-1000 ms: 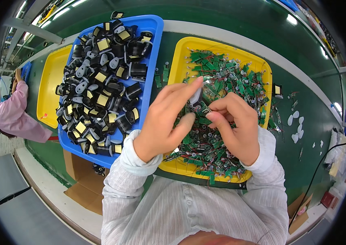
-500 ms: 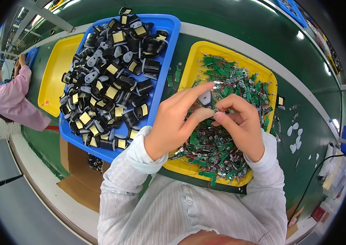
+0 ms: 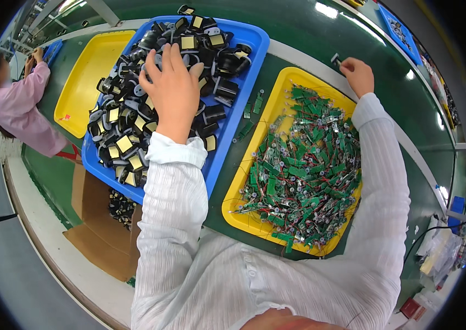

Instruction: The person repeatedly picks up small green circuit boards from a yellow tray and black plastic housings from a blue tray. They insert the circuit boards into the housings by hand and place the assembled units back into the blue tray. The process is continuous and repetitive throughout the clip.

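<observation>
My left hand is over the blue tray, fingers spread and pointing away from me. Beneath it lie heaped black plastic housings with grey tabs and pale yellow pads. Whether the fingertips touch a housing is hard to see. Out past the far right corner of the yellow tray, my right hand pinches a small dark and light part, too small to name, above the green bench. That yellow tray holds a pile of green circuit boards with thin red and black wires, now uncovered.
Loose boards lie between the trays. An empty-looking yellow tray stands to the left, near a person in pink. Below the blue tray is an open cardboard box with more black parts. Plastic bags sit at the right.
My hands, together over the yellow tray before, have parted. The left moved to the blue tray and opened; the right reached far and right, holding a small part. The view has shifted slightly.
</observation>
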Available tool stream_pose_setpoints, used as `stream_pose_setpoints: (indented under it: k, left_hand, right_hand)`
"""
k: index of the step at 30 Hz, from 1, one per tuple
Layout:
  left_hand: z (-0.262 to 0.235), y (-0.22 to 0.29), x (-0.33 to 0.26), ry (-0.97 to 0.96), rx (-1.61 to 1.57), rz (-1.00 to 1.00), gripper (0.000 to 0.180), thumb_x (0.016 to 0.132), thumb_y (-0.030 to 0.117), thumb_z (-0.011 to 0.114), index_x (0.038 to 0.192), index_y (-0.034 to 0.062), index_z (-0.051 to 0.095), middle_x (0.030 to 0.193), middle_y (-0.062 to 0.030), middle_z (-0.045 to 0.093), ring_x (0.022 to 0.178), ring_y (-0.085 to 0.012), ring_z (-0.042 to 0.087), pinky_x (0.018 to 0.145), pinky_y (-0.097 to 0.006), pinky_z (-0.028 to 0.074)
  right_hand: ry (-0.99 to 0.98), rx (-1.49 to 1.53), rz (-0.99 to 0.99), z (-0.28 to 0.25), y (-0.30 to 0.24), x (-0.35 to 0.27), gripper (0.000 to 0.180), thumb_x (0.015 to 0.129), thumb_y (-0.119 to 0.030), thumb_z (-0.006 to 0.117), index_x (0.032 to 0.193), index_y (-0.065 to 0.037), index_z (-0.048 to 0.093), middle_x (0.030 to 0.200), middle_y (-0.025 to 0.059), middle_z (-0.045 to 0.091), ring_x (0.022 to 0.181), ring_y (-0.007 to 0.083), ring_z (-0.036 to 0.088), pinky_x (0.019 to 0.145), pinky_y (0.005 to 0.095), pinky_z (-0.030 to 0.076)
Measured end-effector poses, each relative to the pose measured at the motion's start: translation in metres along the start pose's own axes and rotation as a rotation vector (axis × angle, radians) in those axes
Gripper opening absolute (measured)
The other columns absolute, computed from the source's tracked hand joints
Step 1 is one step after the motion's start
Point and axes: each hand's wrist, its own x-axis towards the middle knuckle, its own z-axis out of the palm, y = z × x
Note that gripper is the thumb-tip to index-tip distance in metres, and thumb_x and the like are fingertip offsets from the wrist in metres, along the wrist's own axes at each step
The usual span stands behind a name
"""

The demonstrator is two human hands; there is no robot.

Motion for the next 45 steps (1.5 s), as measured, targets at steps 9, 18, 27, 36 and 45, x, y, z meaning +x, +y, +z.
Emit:
stream_pose_setpoints:
  k: [9, 18, 27, 36, 45]
  left_hand:
    - [-0.009, -0.003, -0.002, -0.11, 0.091, -0.021, 0.032, 0.07, 0.03, 0.069, 0.09, 0.008, 0.058, 0.096, -0.0048, 0.052, 0.092, -0.0237, 0.048, 0.068, -0.038, 0.038]
    - [-0.038, 0.001, 0.005, -0.272, -0.054, -0.17, 0.032, 0.072, 0.02, 0.068, 0.093, 0.0058, 0.049, 0.088, -0.0109, 0.055, 0.08, -0.0292, 0.058, 0.061, -0.039, 0.049]
    - [-0.046, 0.033, -0.005, -0.195, -1.121, -0.065, 0.02, 0.07, 0.013, 0.068, 0.086, 0.0038, 0.06, 0.085, -0.0069, 0.056, 0.078, -0.0218, 0.054, 0.068, -0.031, 0.043]
    - [-0.064, 0.068, -0.022, -0.463, -1.436, -0.191, 0.021, 0.073, 0.012, 0.068, 0.089, 0.0043, 0.059, 0.085, -0.0021, 0.056, 0.075, -0.0107, 0.052, 0.063, -0.022, 0.039]
    - [-0.067, 0.07, -0.029, -0.582, -1.884, -0.229, 0.024, 0.08, 0.004, 0.062, 0.101, 0.0016, 0.052, 0.103, -0.0071, 0.056, 0.096, -0.0141, 0.054, 0.08, -0.027, 0.043]
  right_hand:
    - [-0.028, 0.076, -0.145, -0.034, -0.019, -0.017, 0.024, 0.076, -0.023, 0.064, 0.095, -0.009, 0.066, 0.094, 0.009, 0.064, 0.089, 0.0262, 0.059, 0.082, 0.0353, 0.044]
    - [-0.326, 0.357, -0.514, -0.075, -0.119, -0.137, 0.019, 0.066, -0.008, 0.068, 0.085, -0.007, 0.063, 0.084, 0.0088, 0.055, 0.086, 0.0289, 0.049, 0.078, 0.0376, 0.042]
    - [-0.331, 0.304, -0.419, -0.061, -0.146, -0.171, 0.013, 0.067, -0.012, 0.07, 0.069, -0.005, 0.059, 0.074, 0.0084, 0.051, 0.076, 0.027, 0.048, 0.068, 0.0371, 0.041]
    - [-0.215, 0.164, -0.341, -0.031, -0.155, -0.157, 0.023, 0.067, -0.027, 0.071, 0.068, -0.007, 0.06, 0.075, 0.0059, 0.054, 0.082, 0.0253, 0.051, 0.068, 0.0373, 0.04]
    - [-0.192, 0.803, -0.218, -0.066, -0.138, -0.157, 0.009, 0.075, -0.008, 0.061, 0.079, -0.003, 0.055, 0.08, 0.0052, 0.057, 0.08, 0.0203, 0.055, 0.072, 0.033, 0.042]
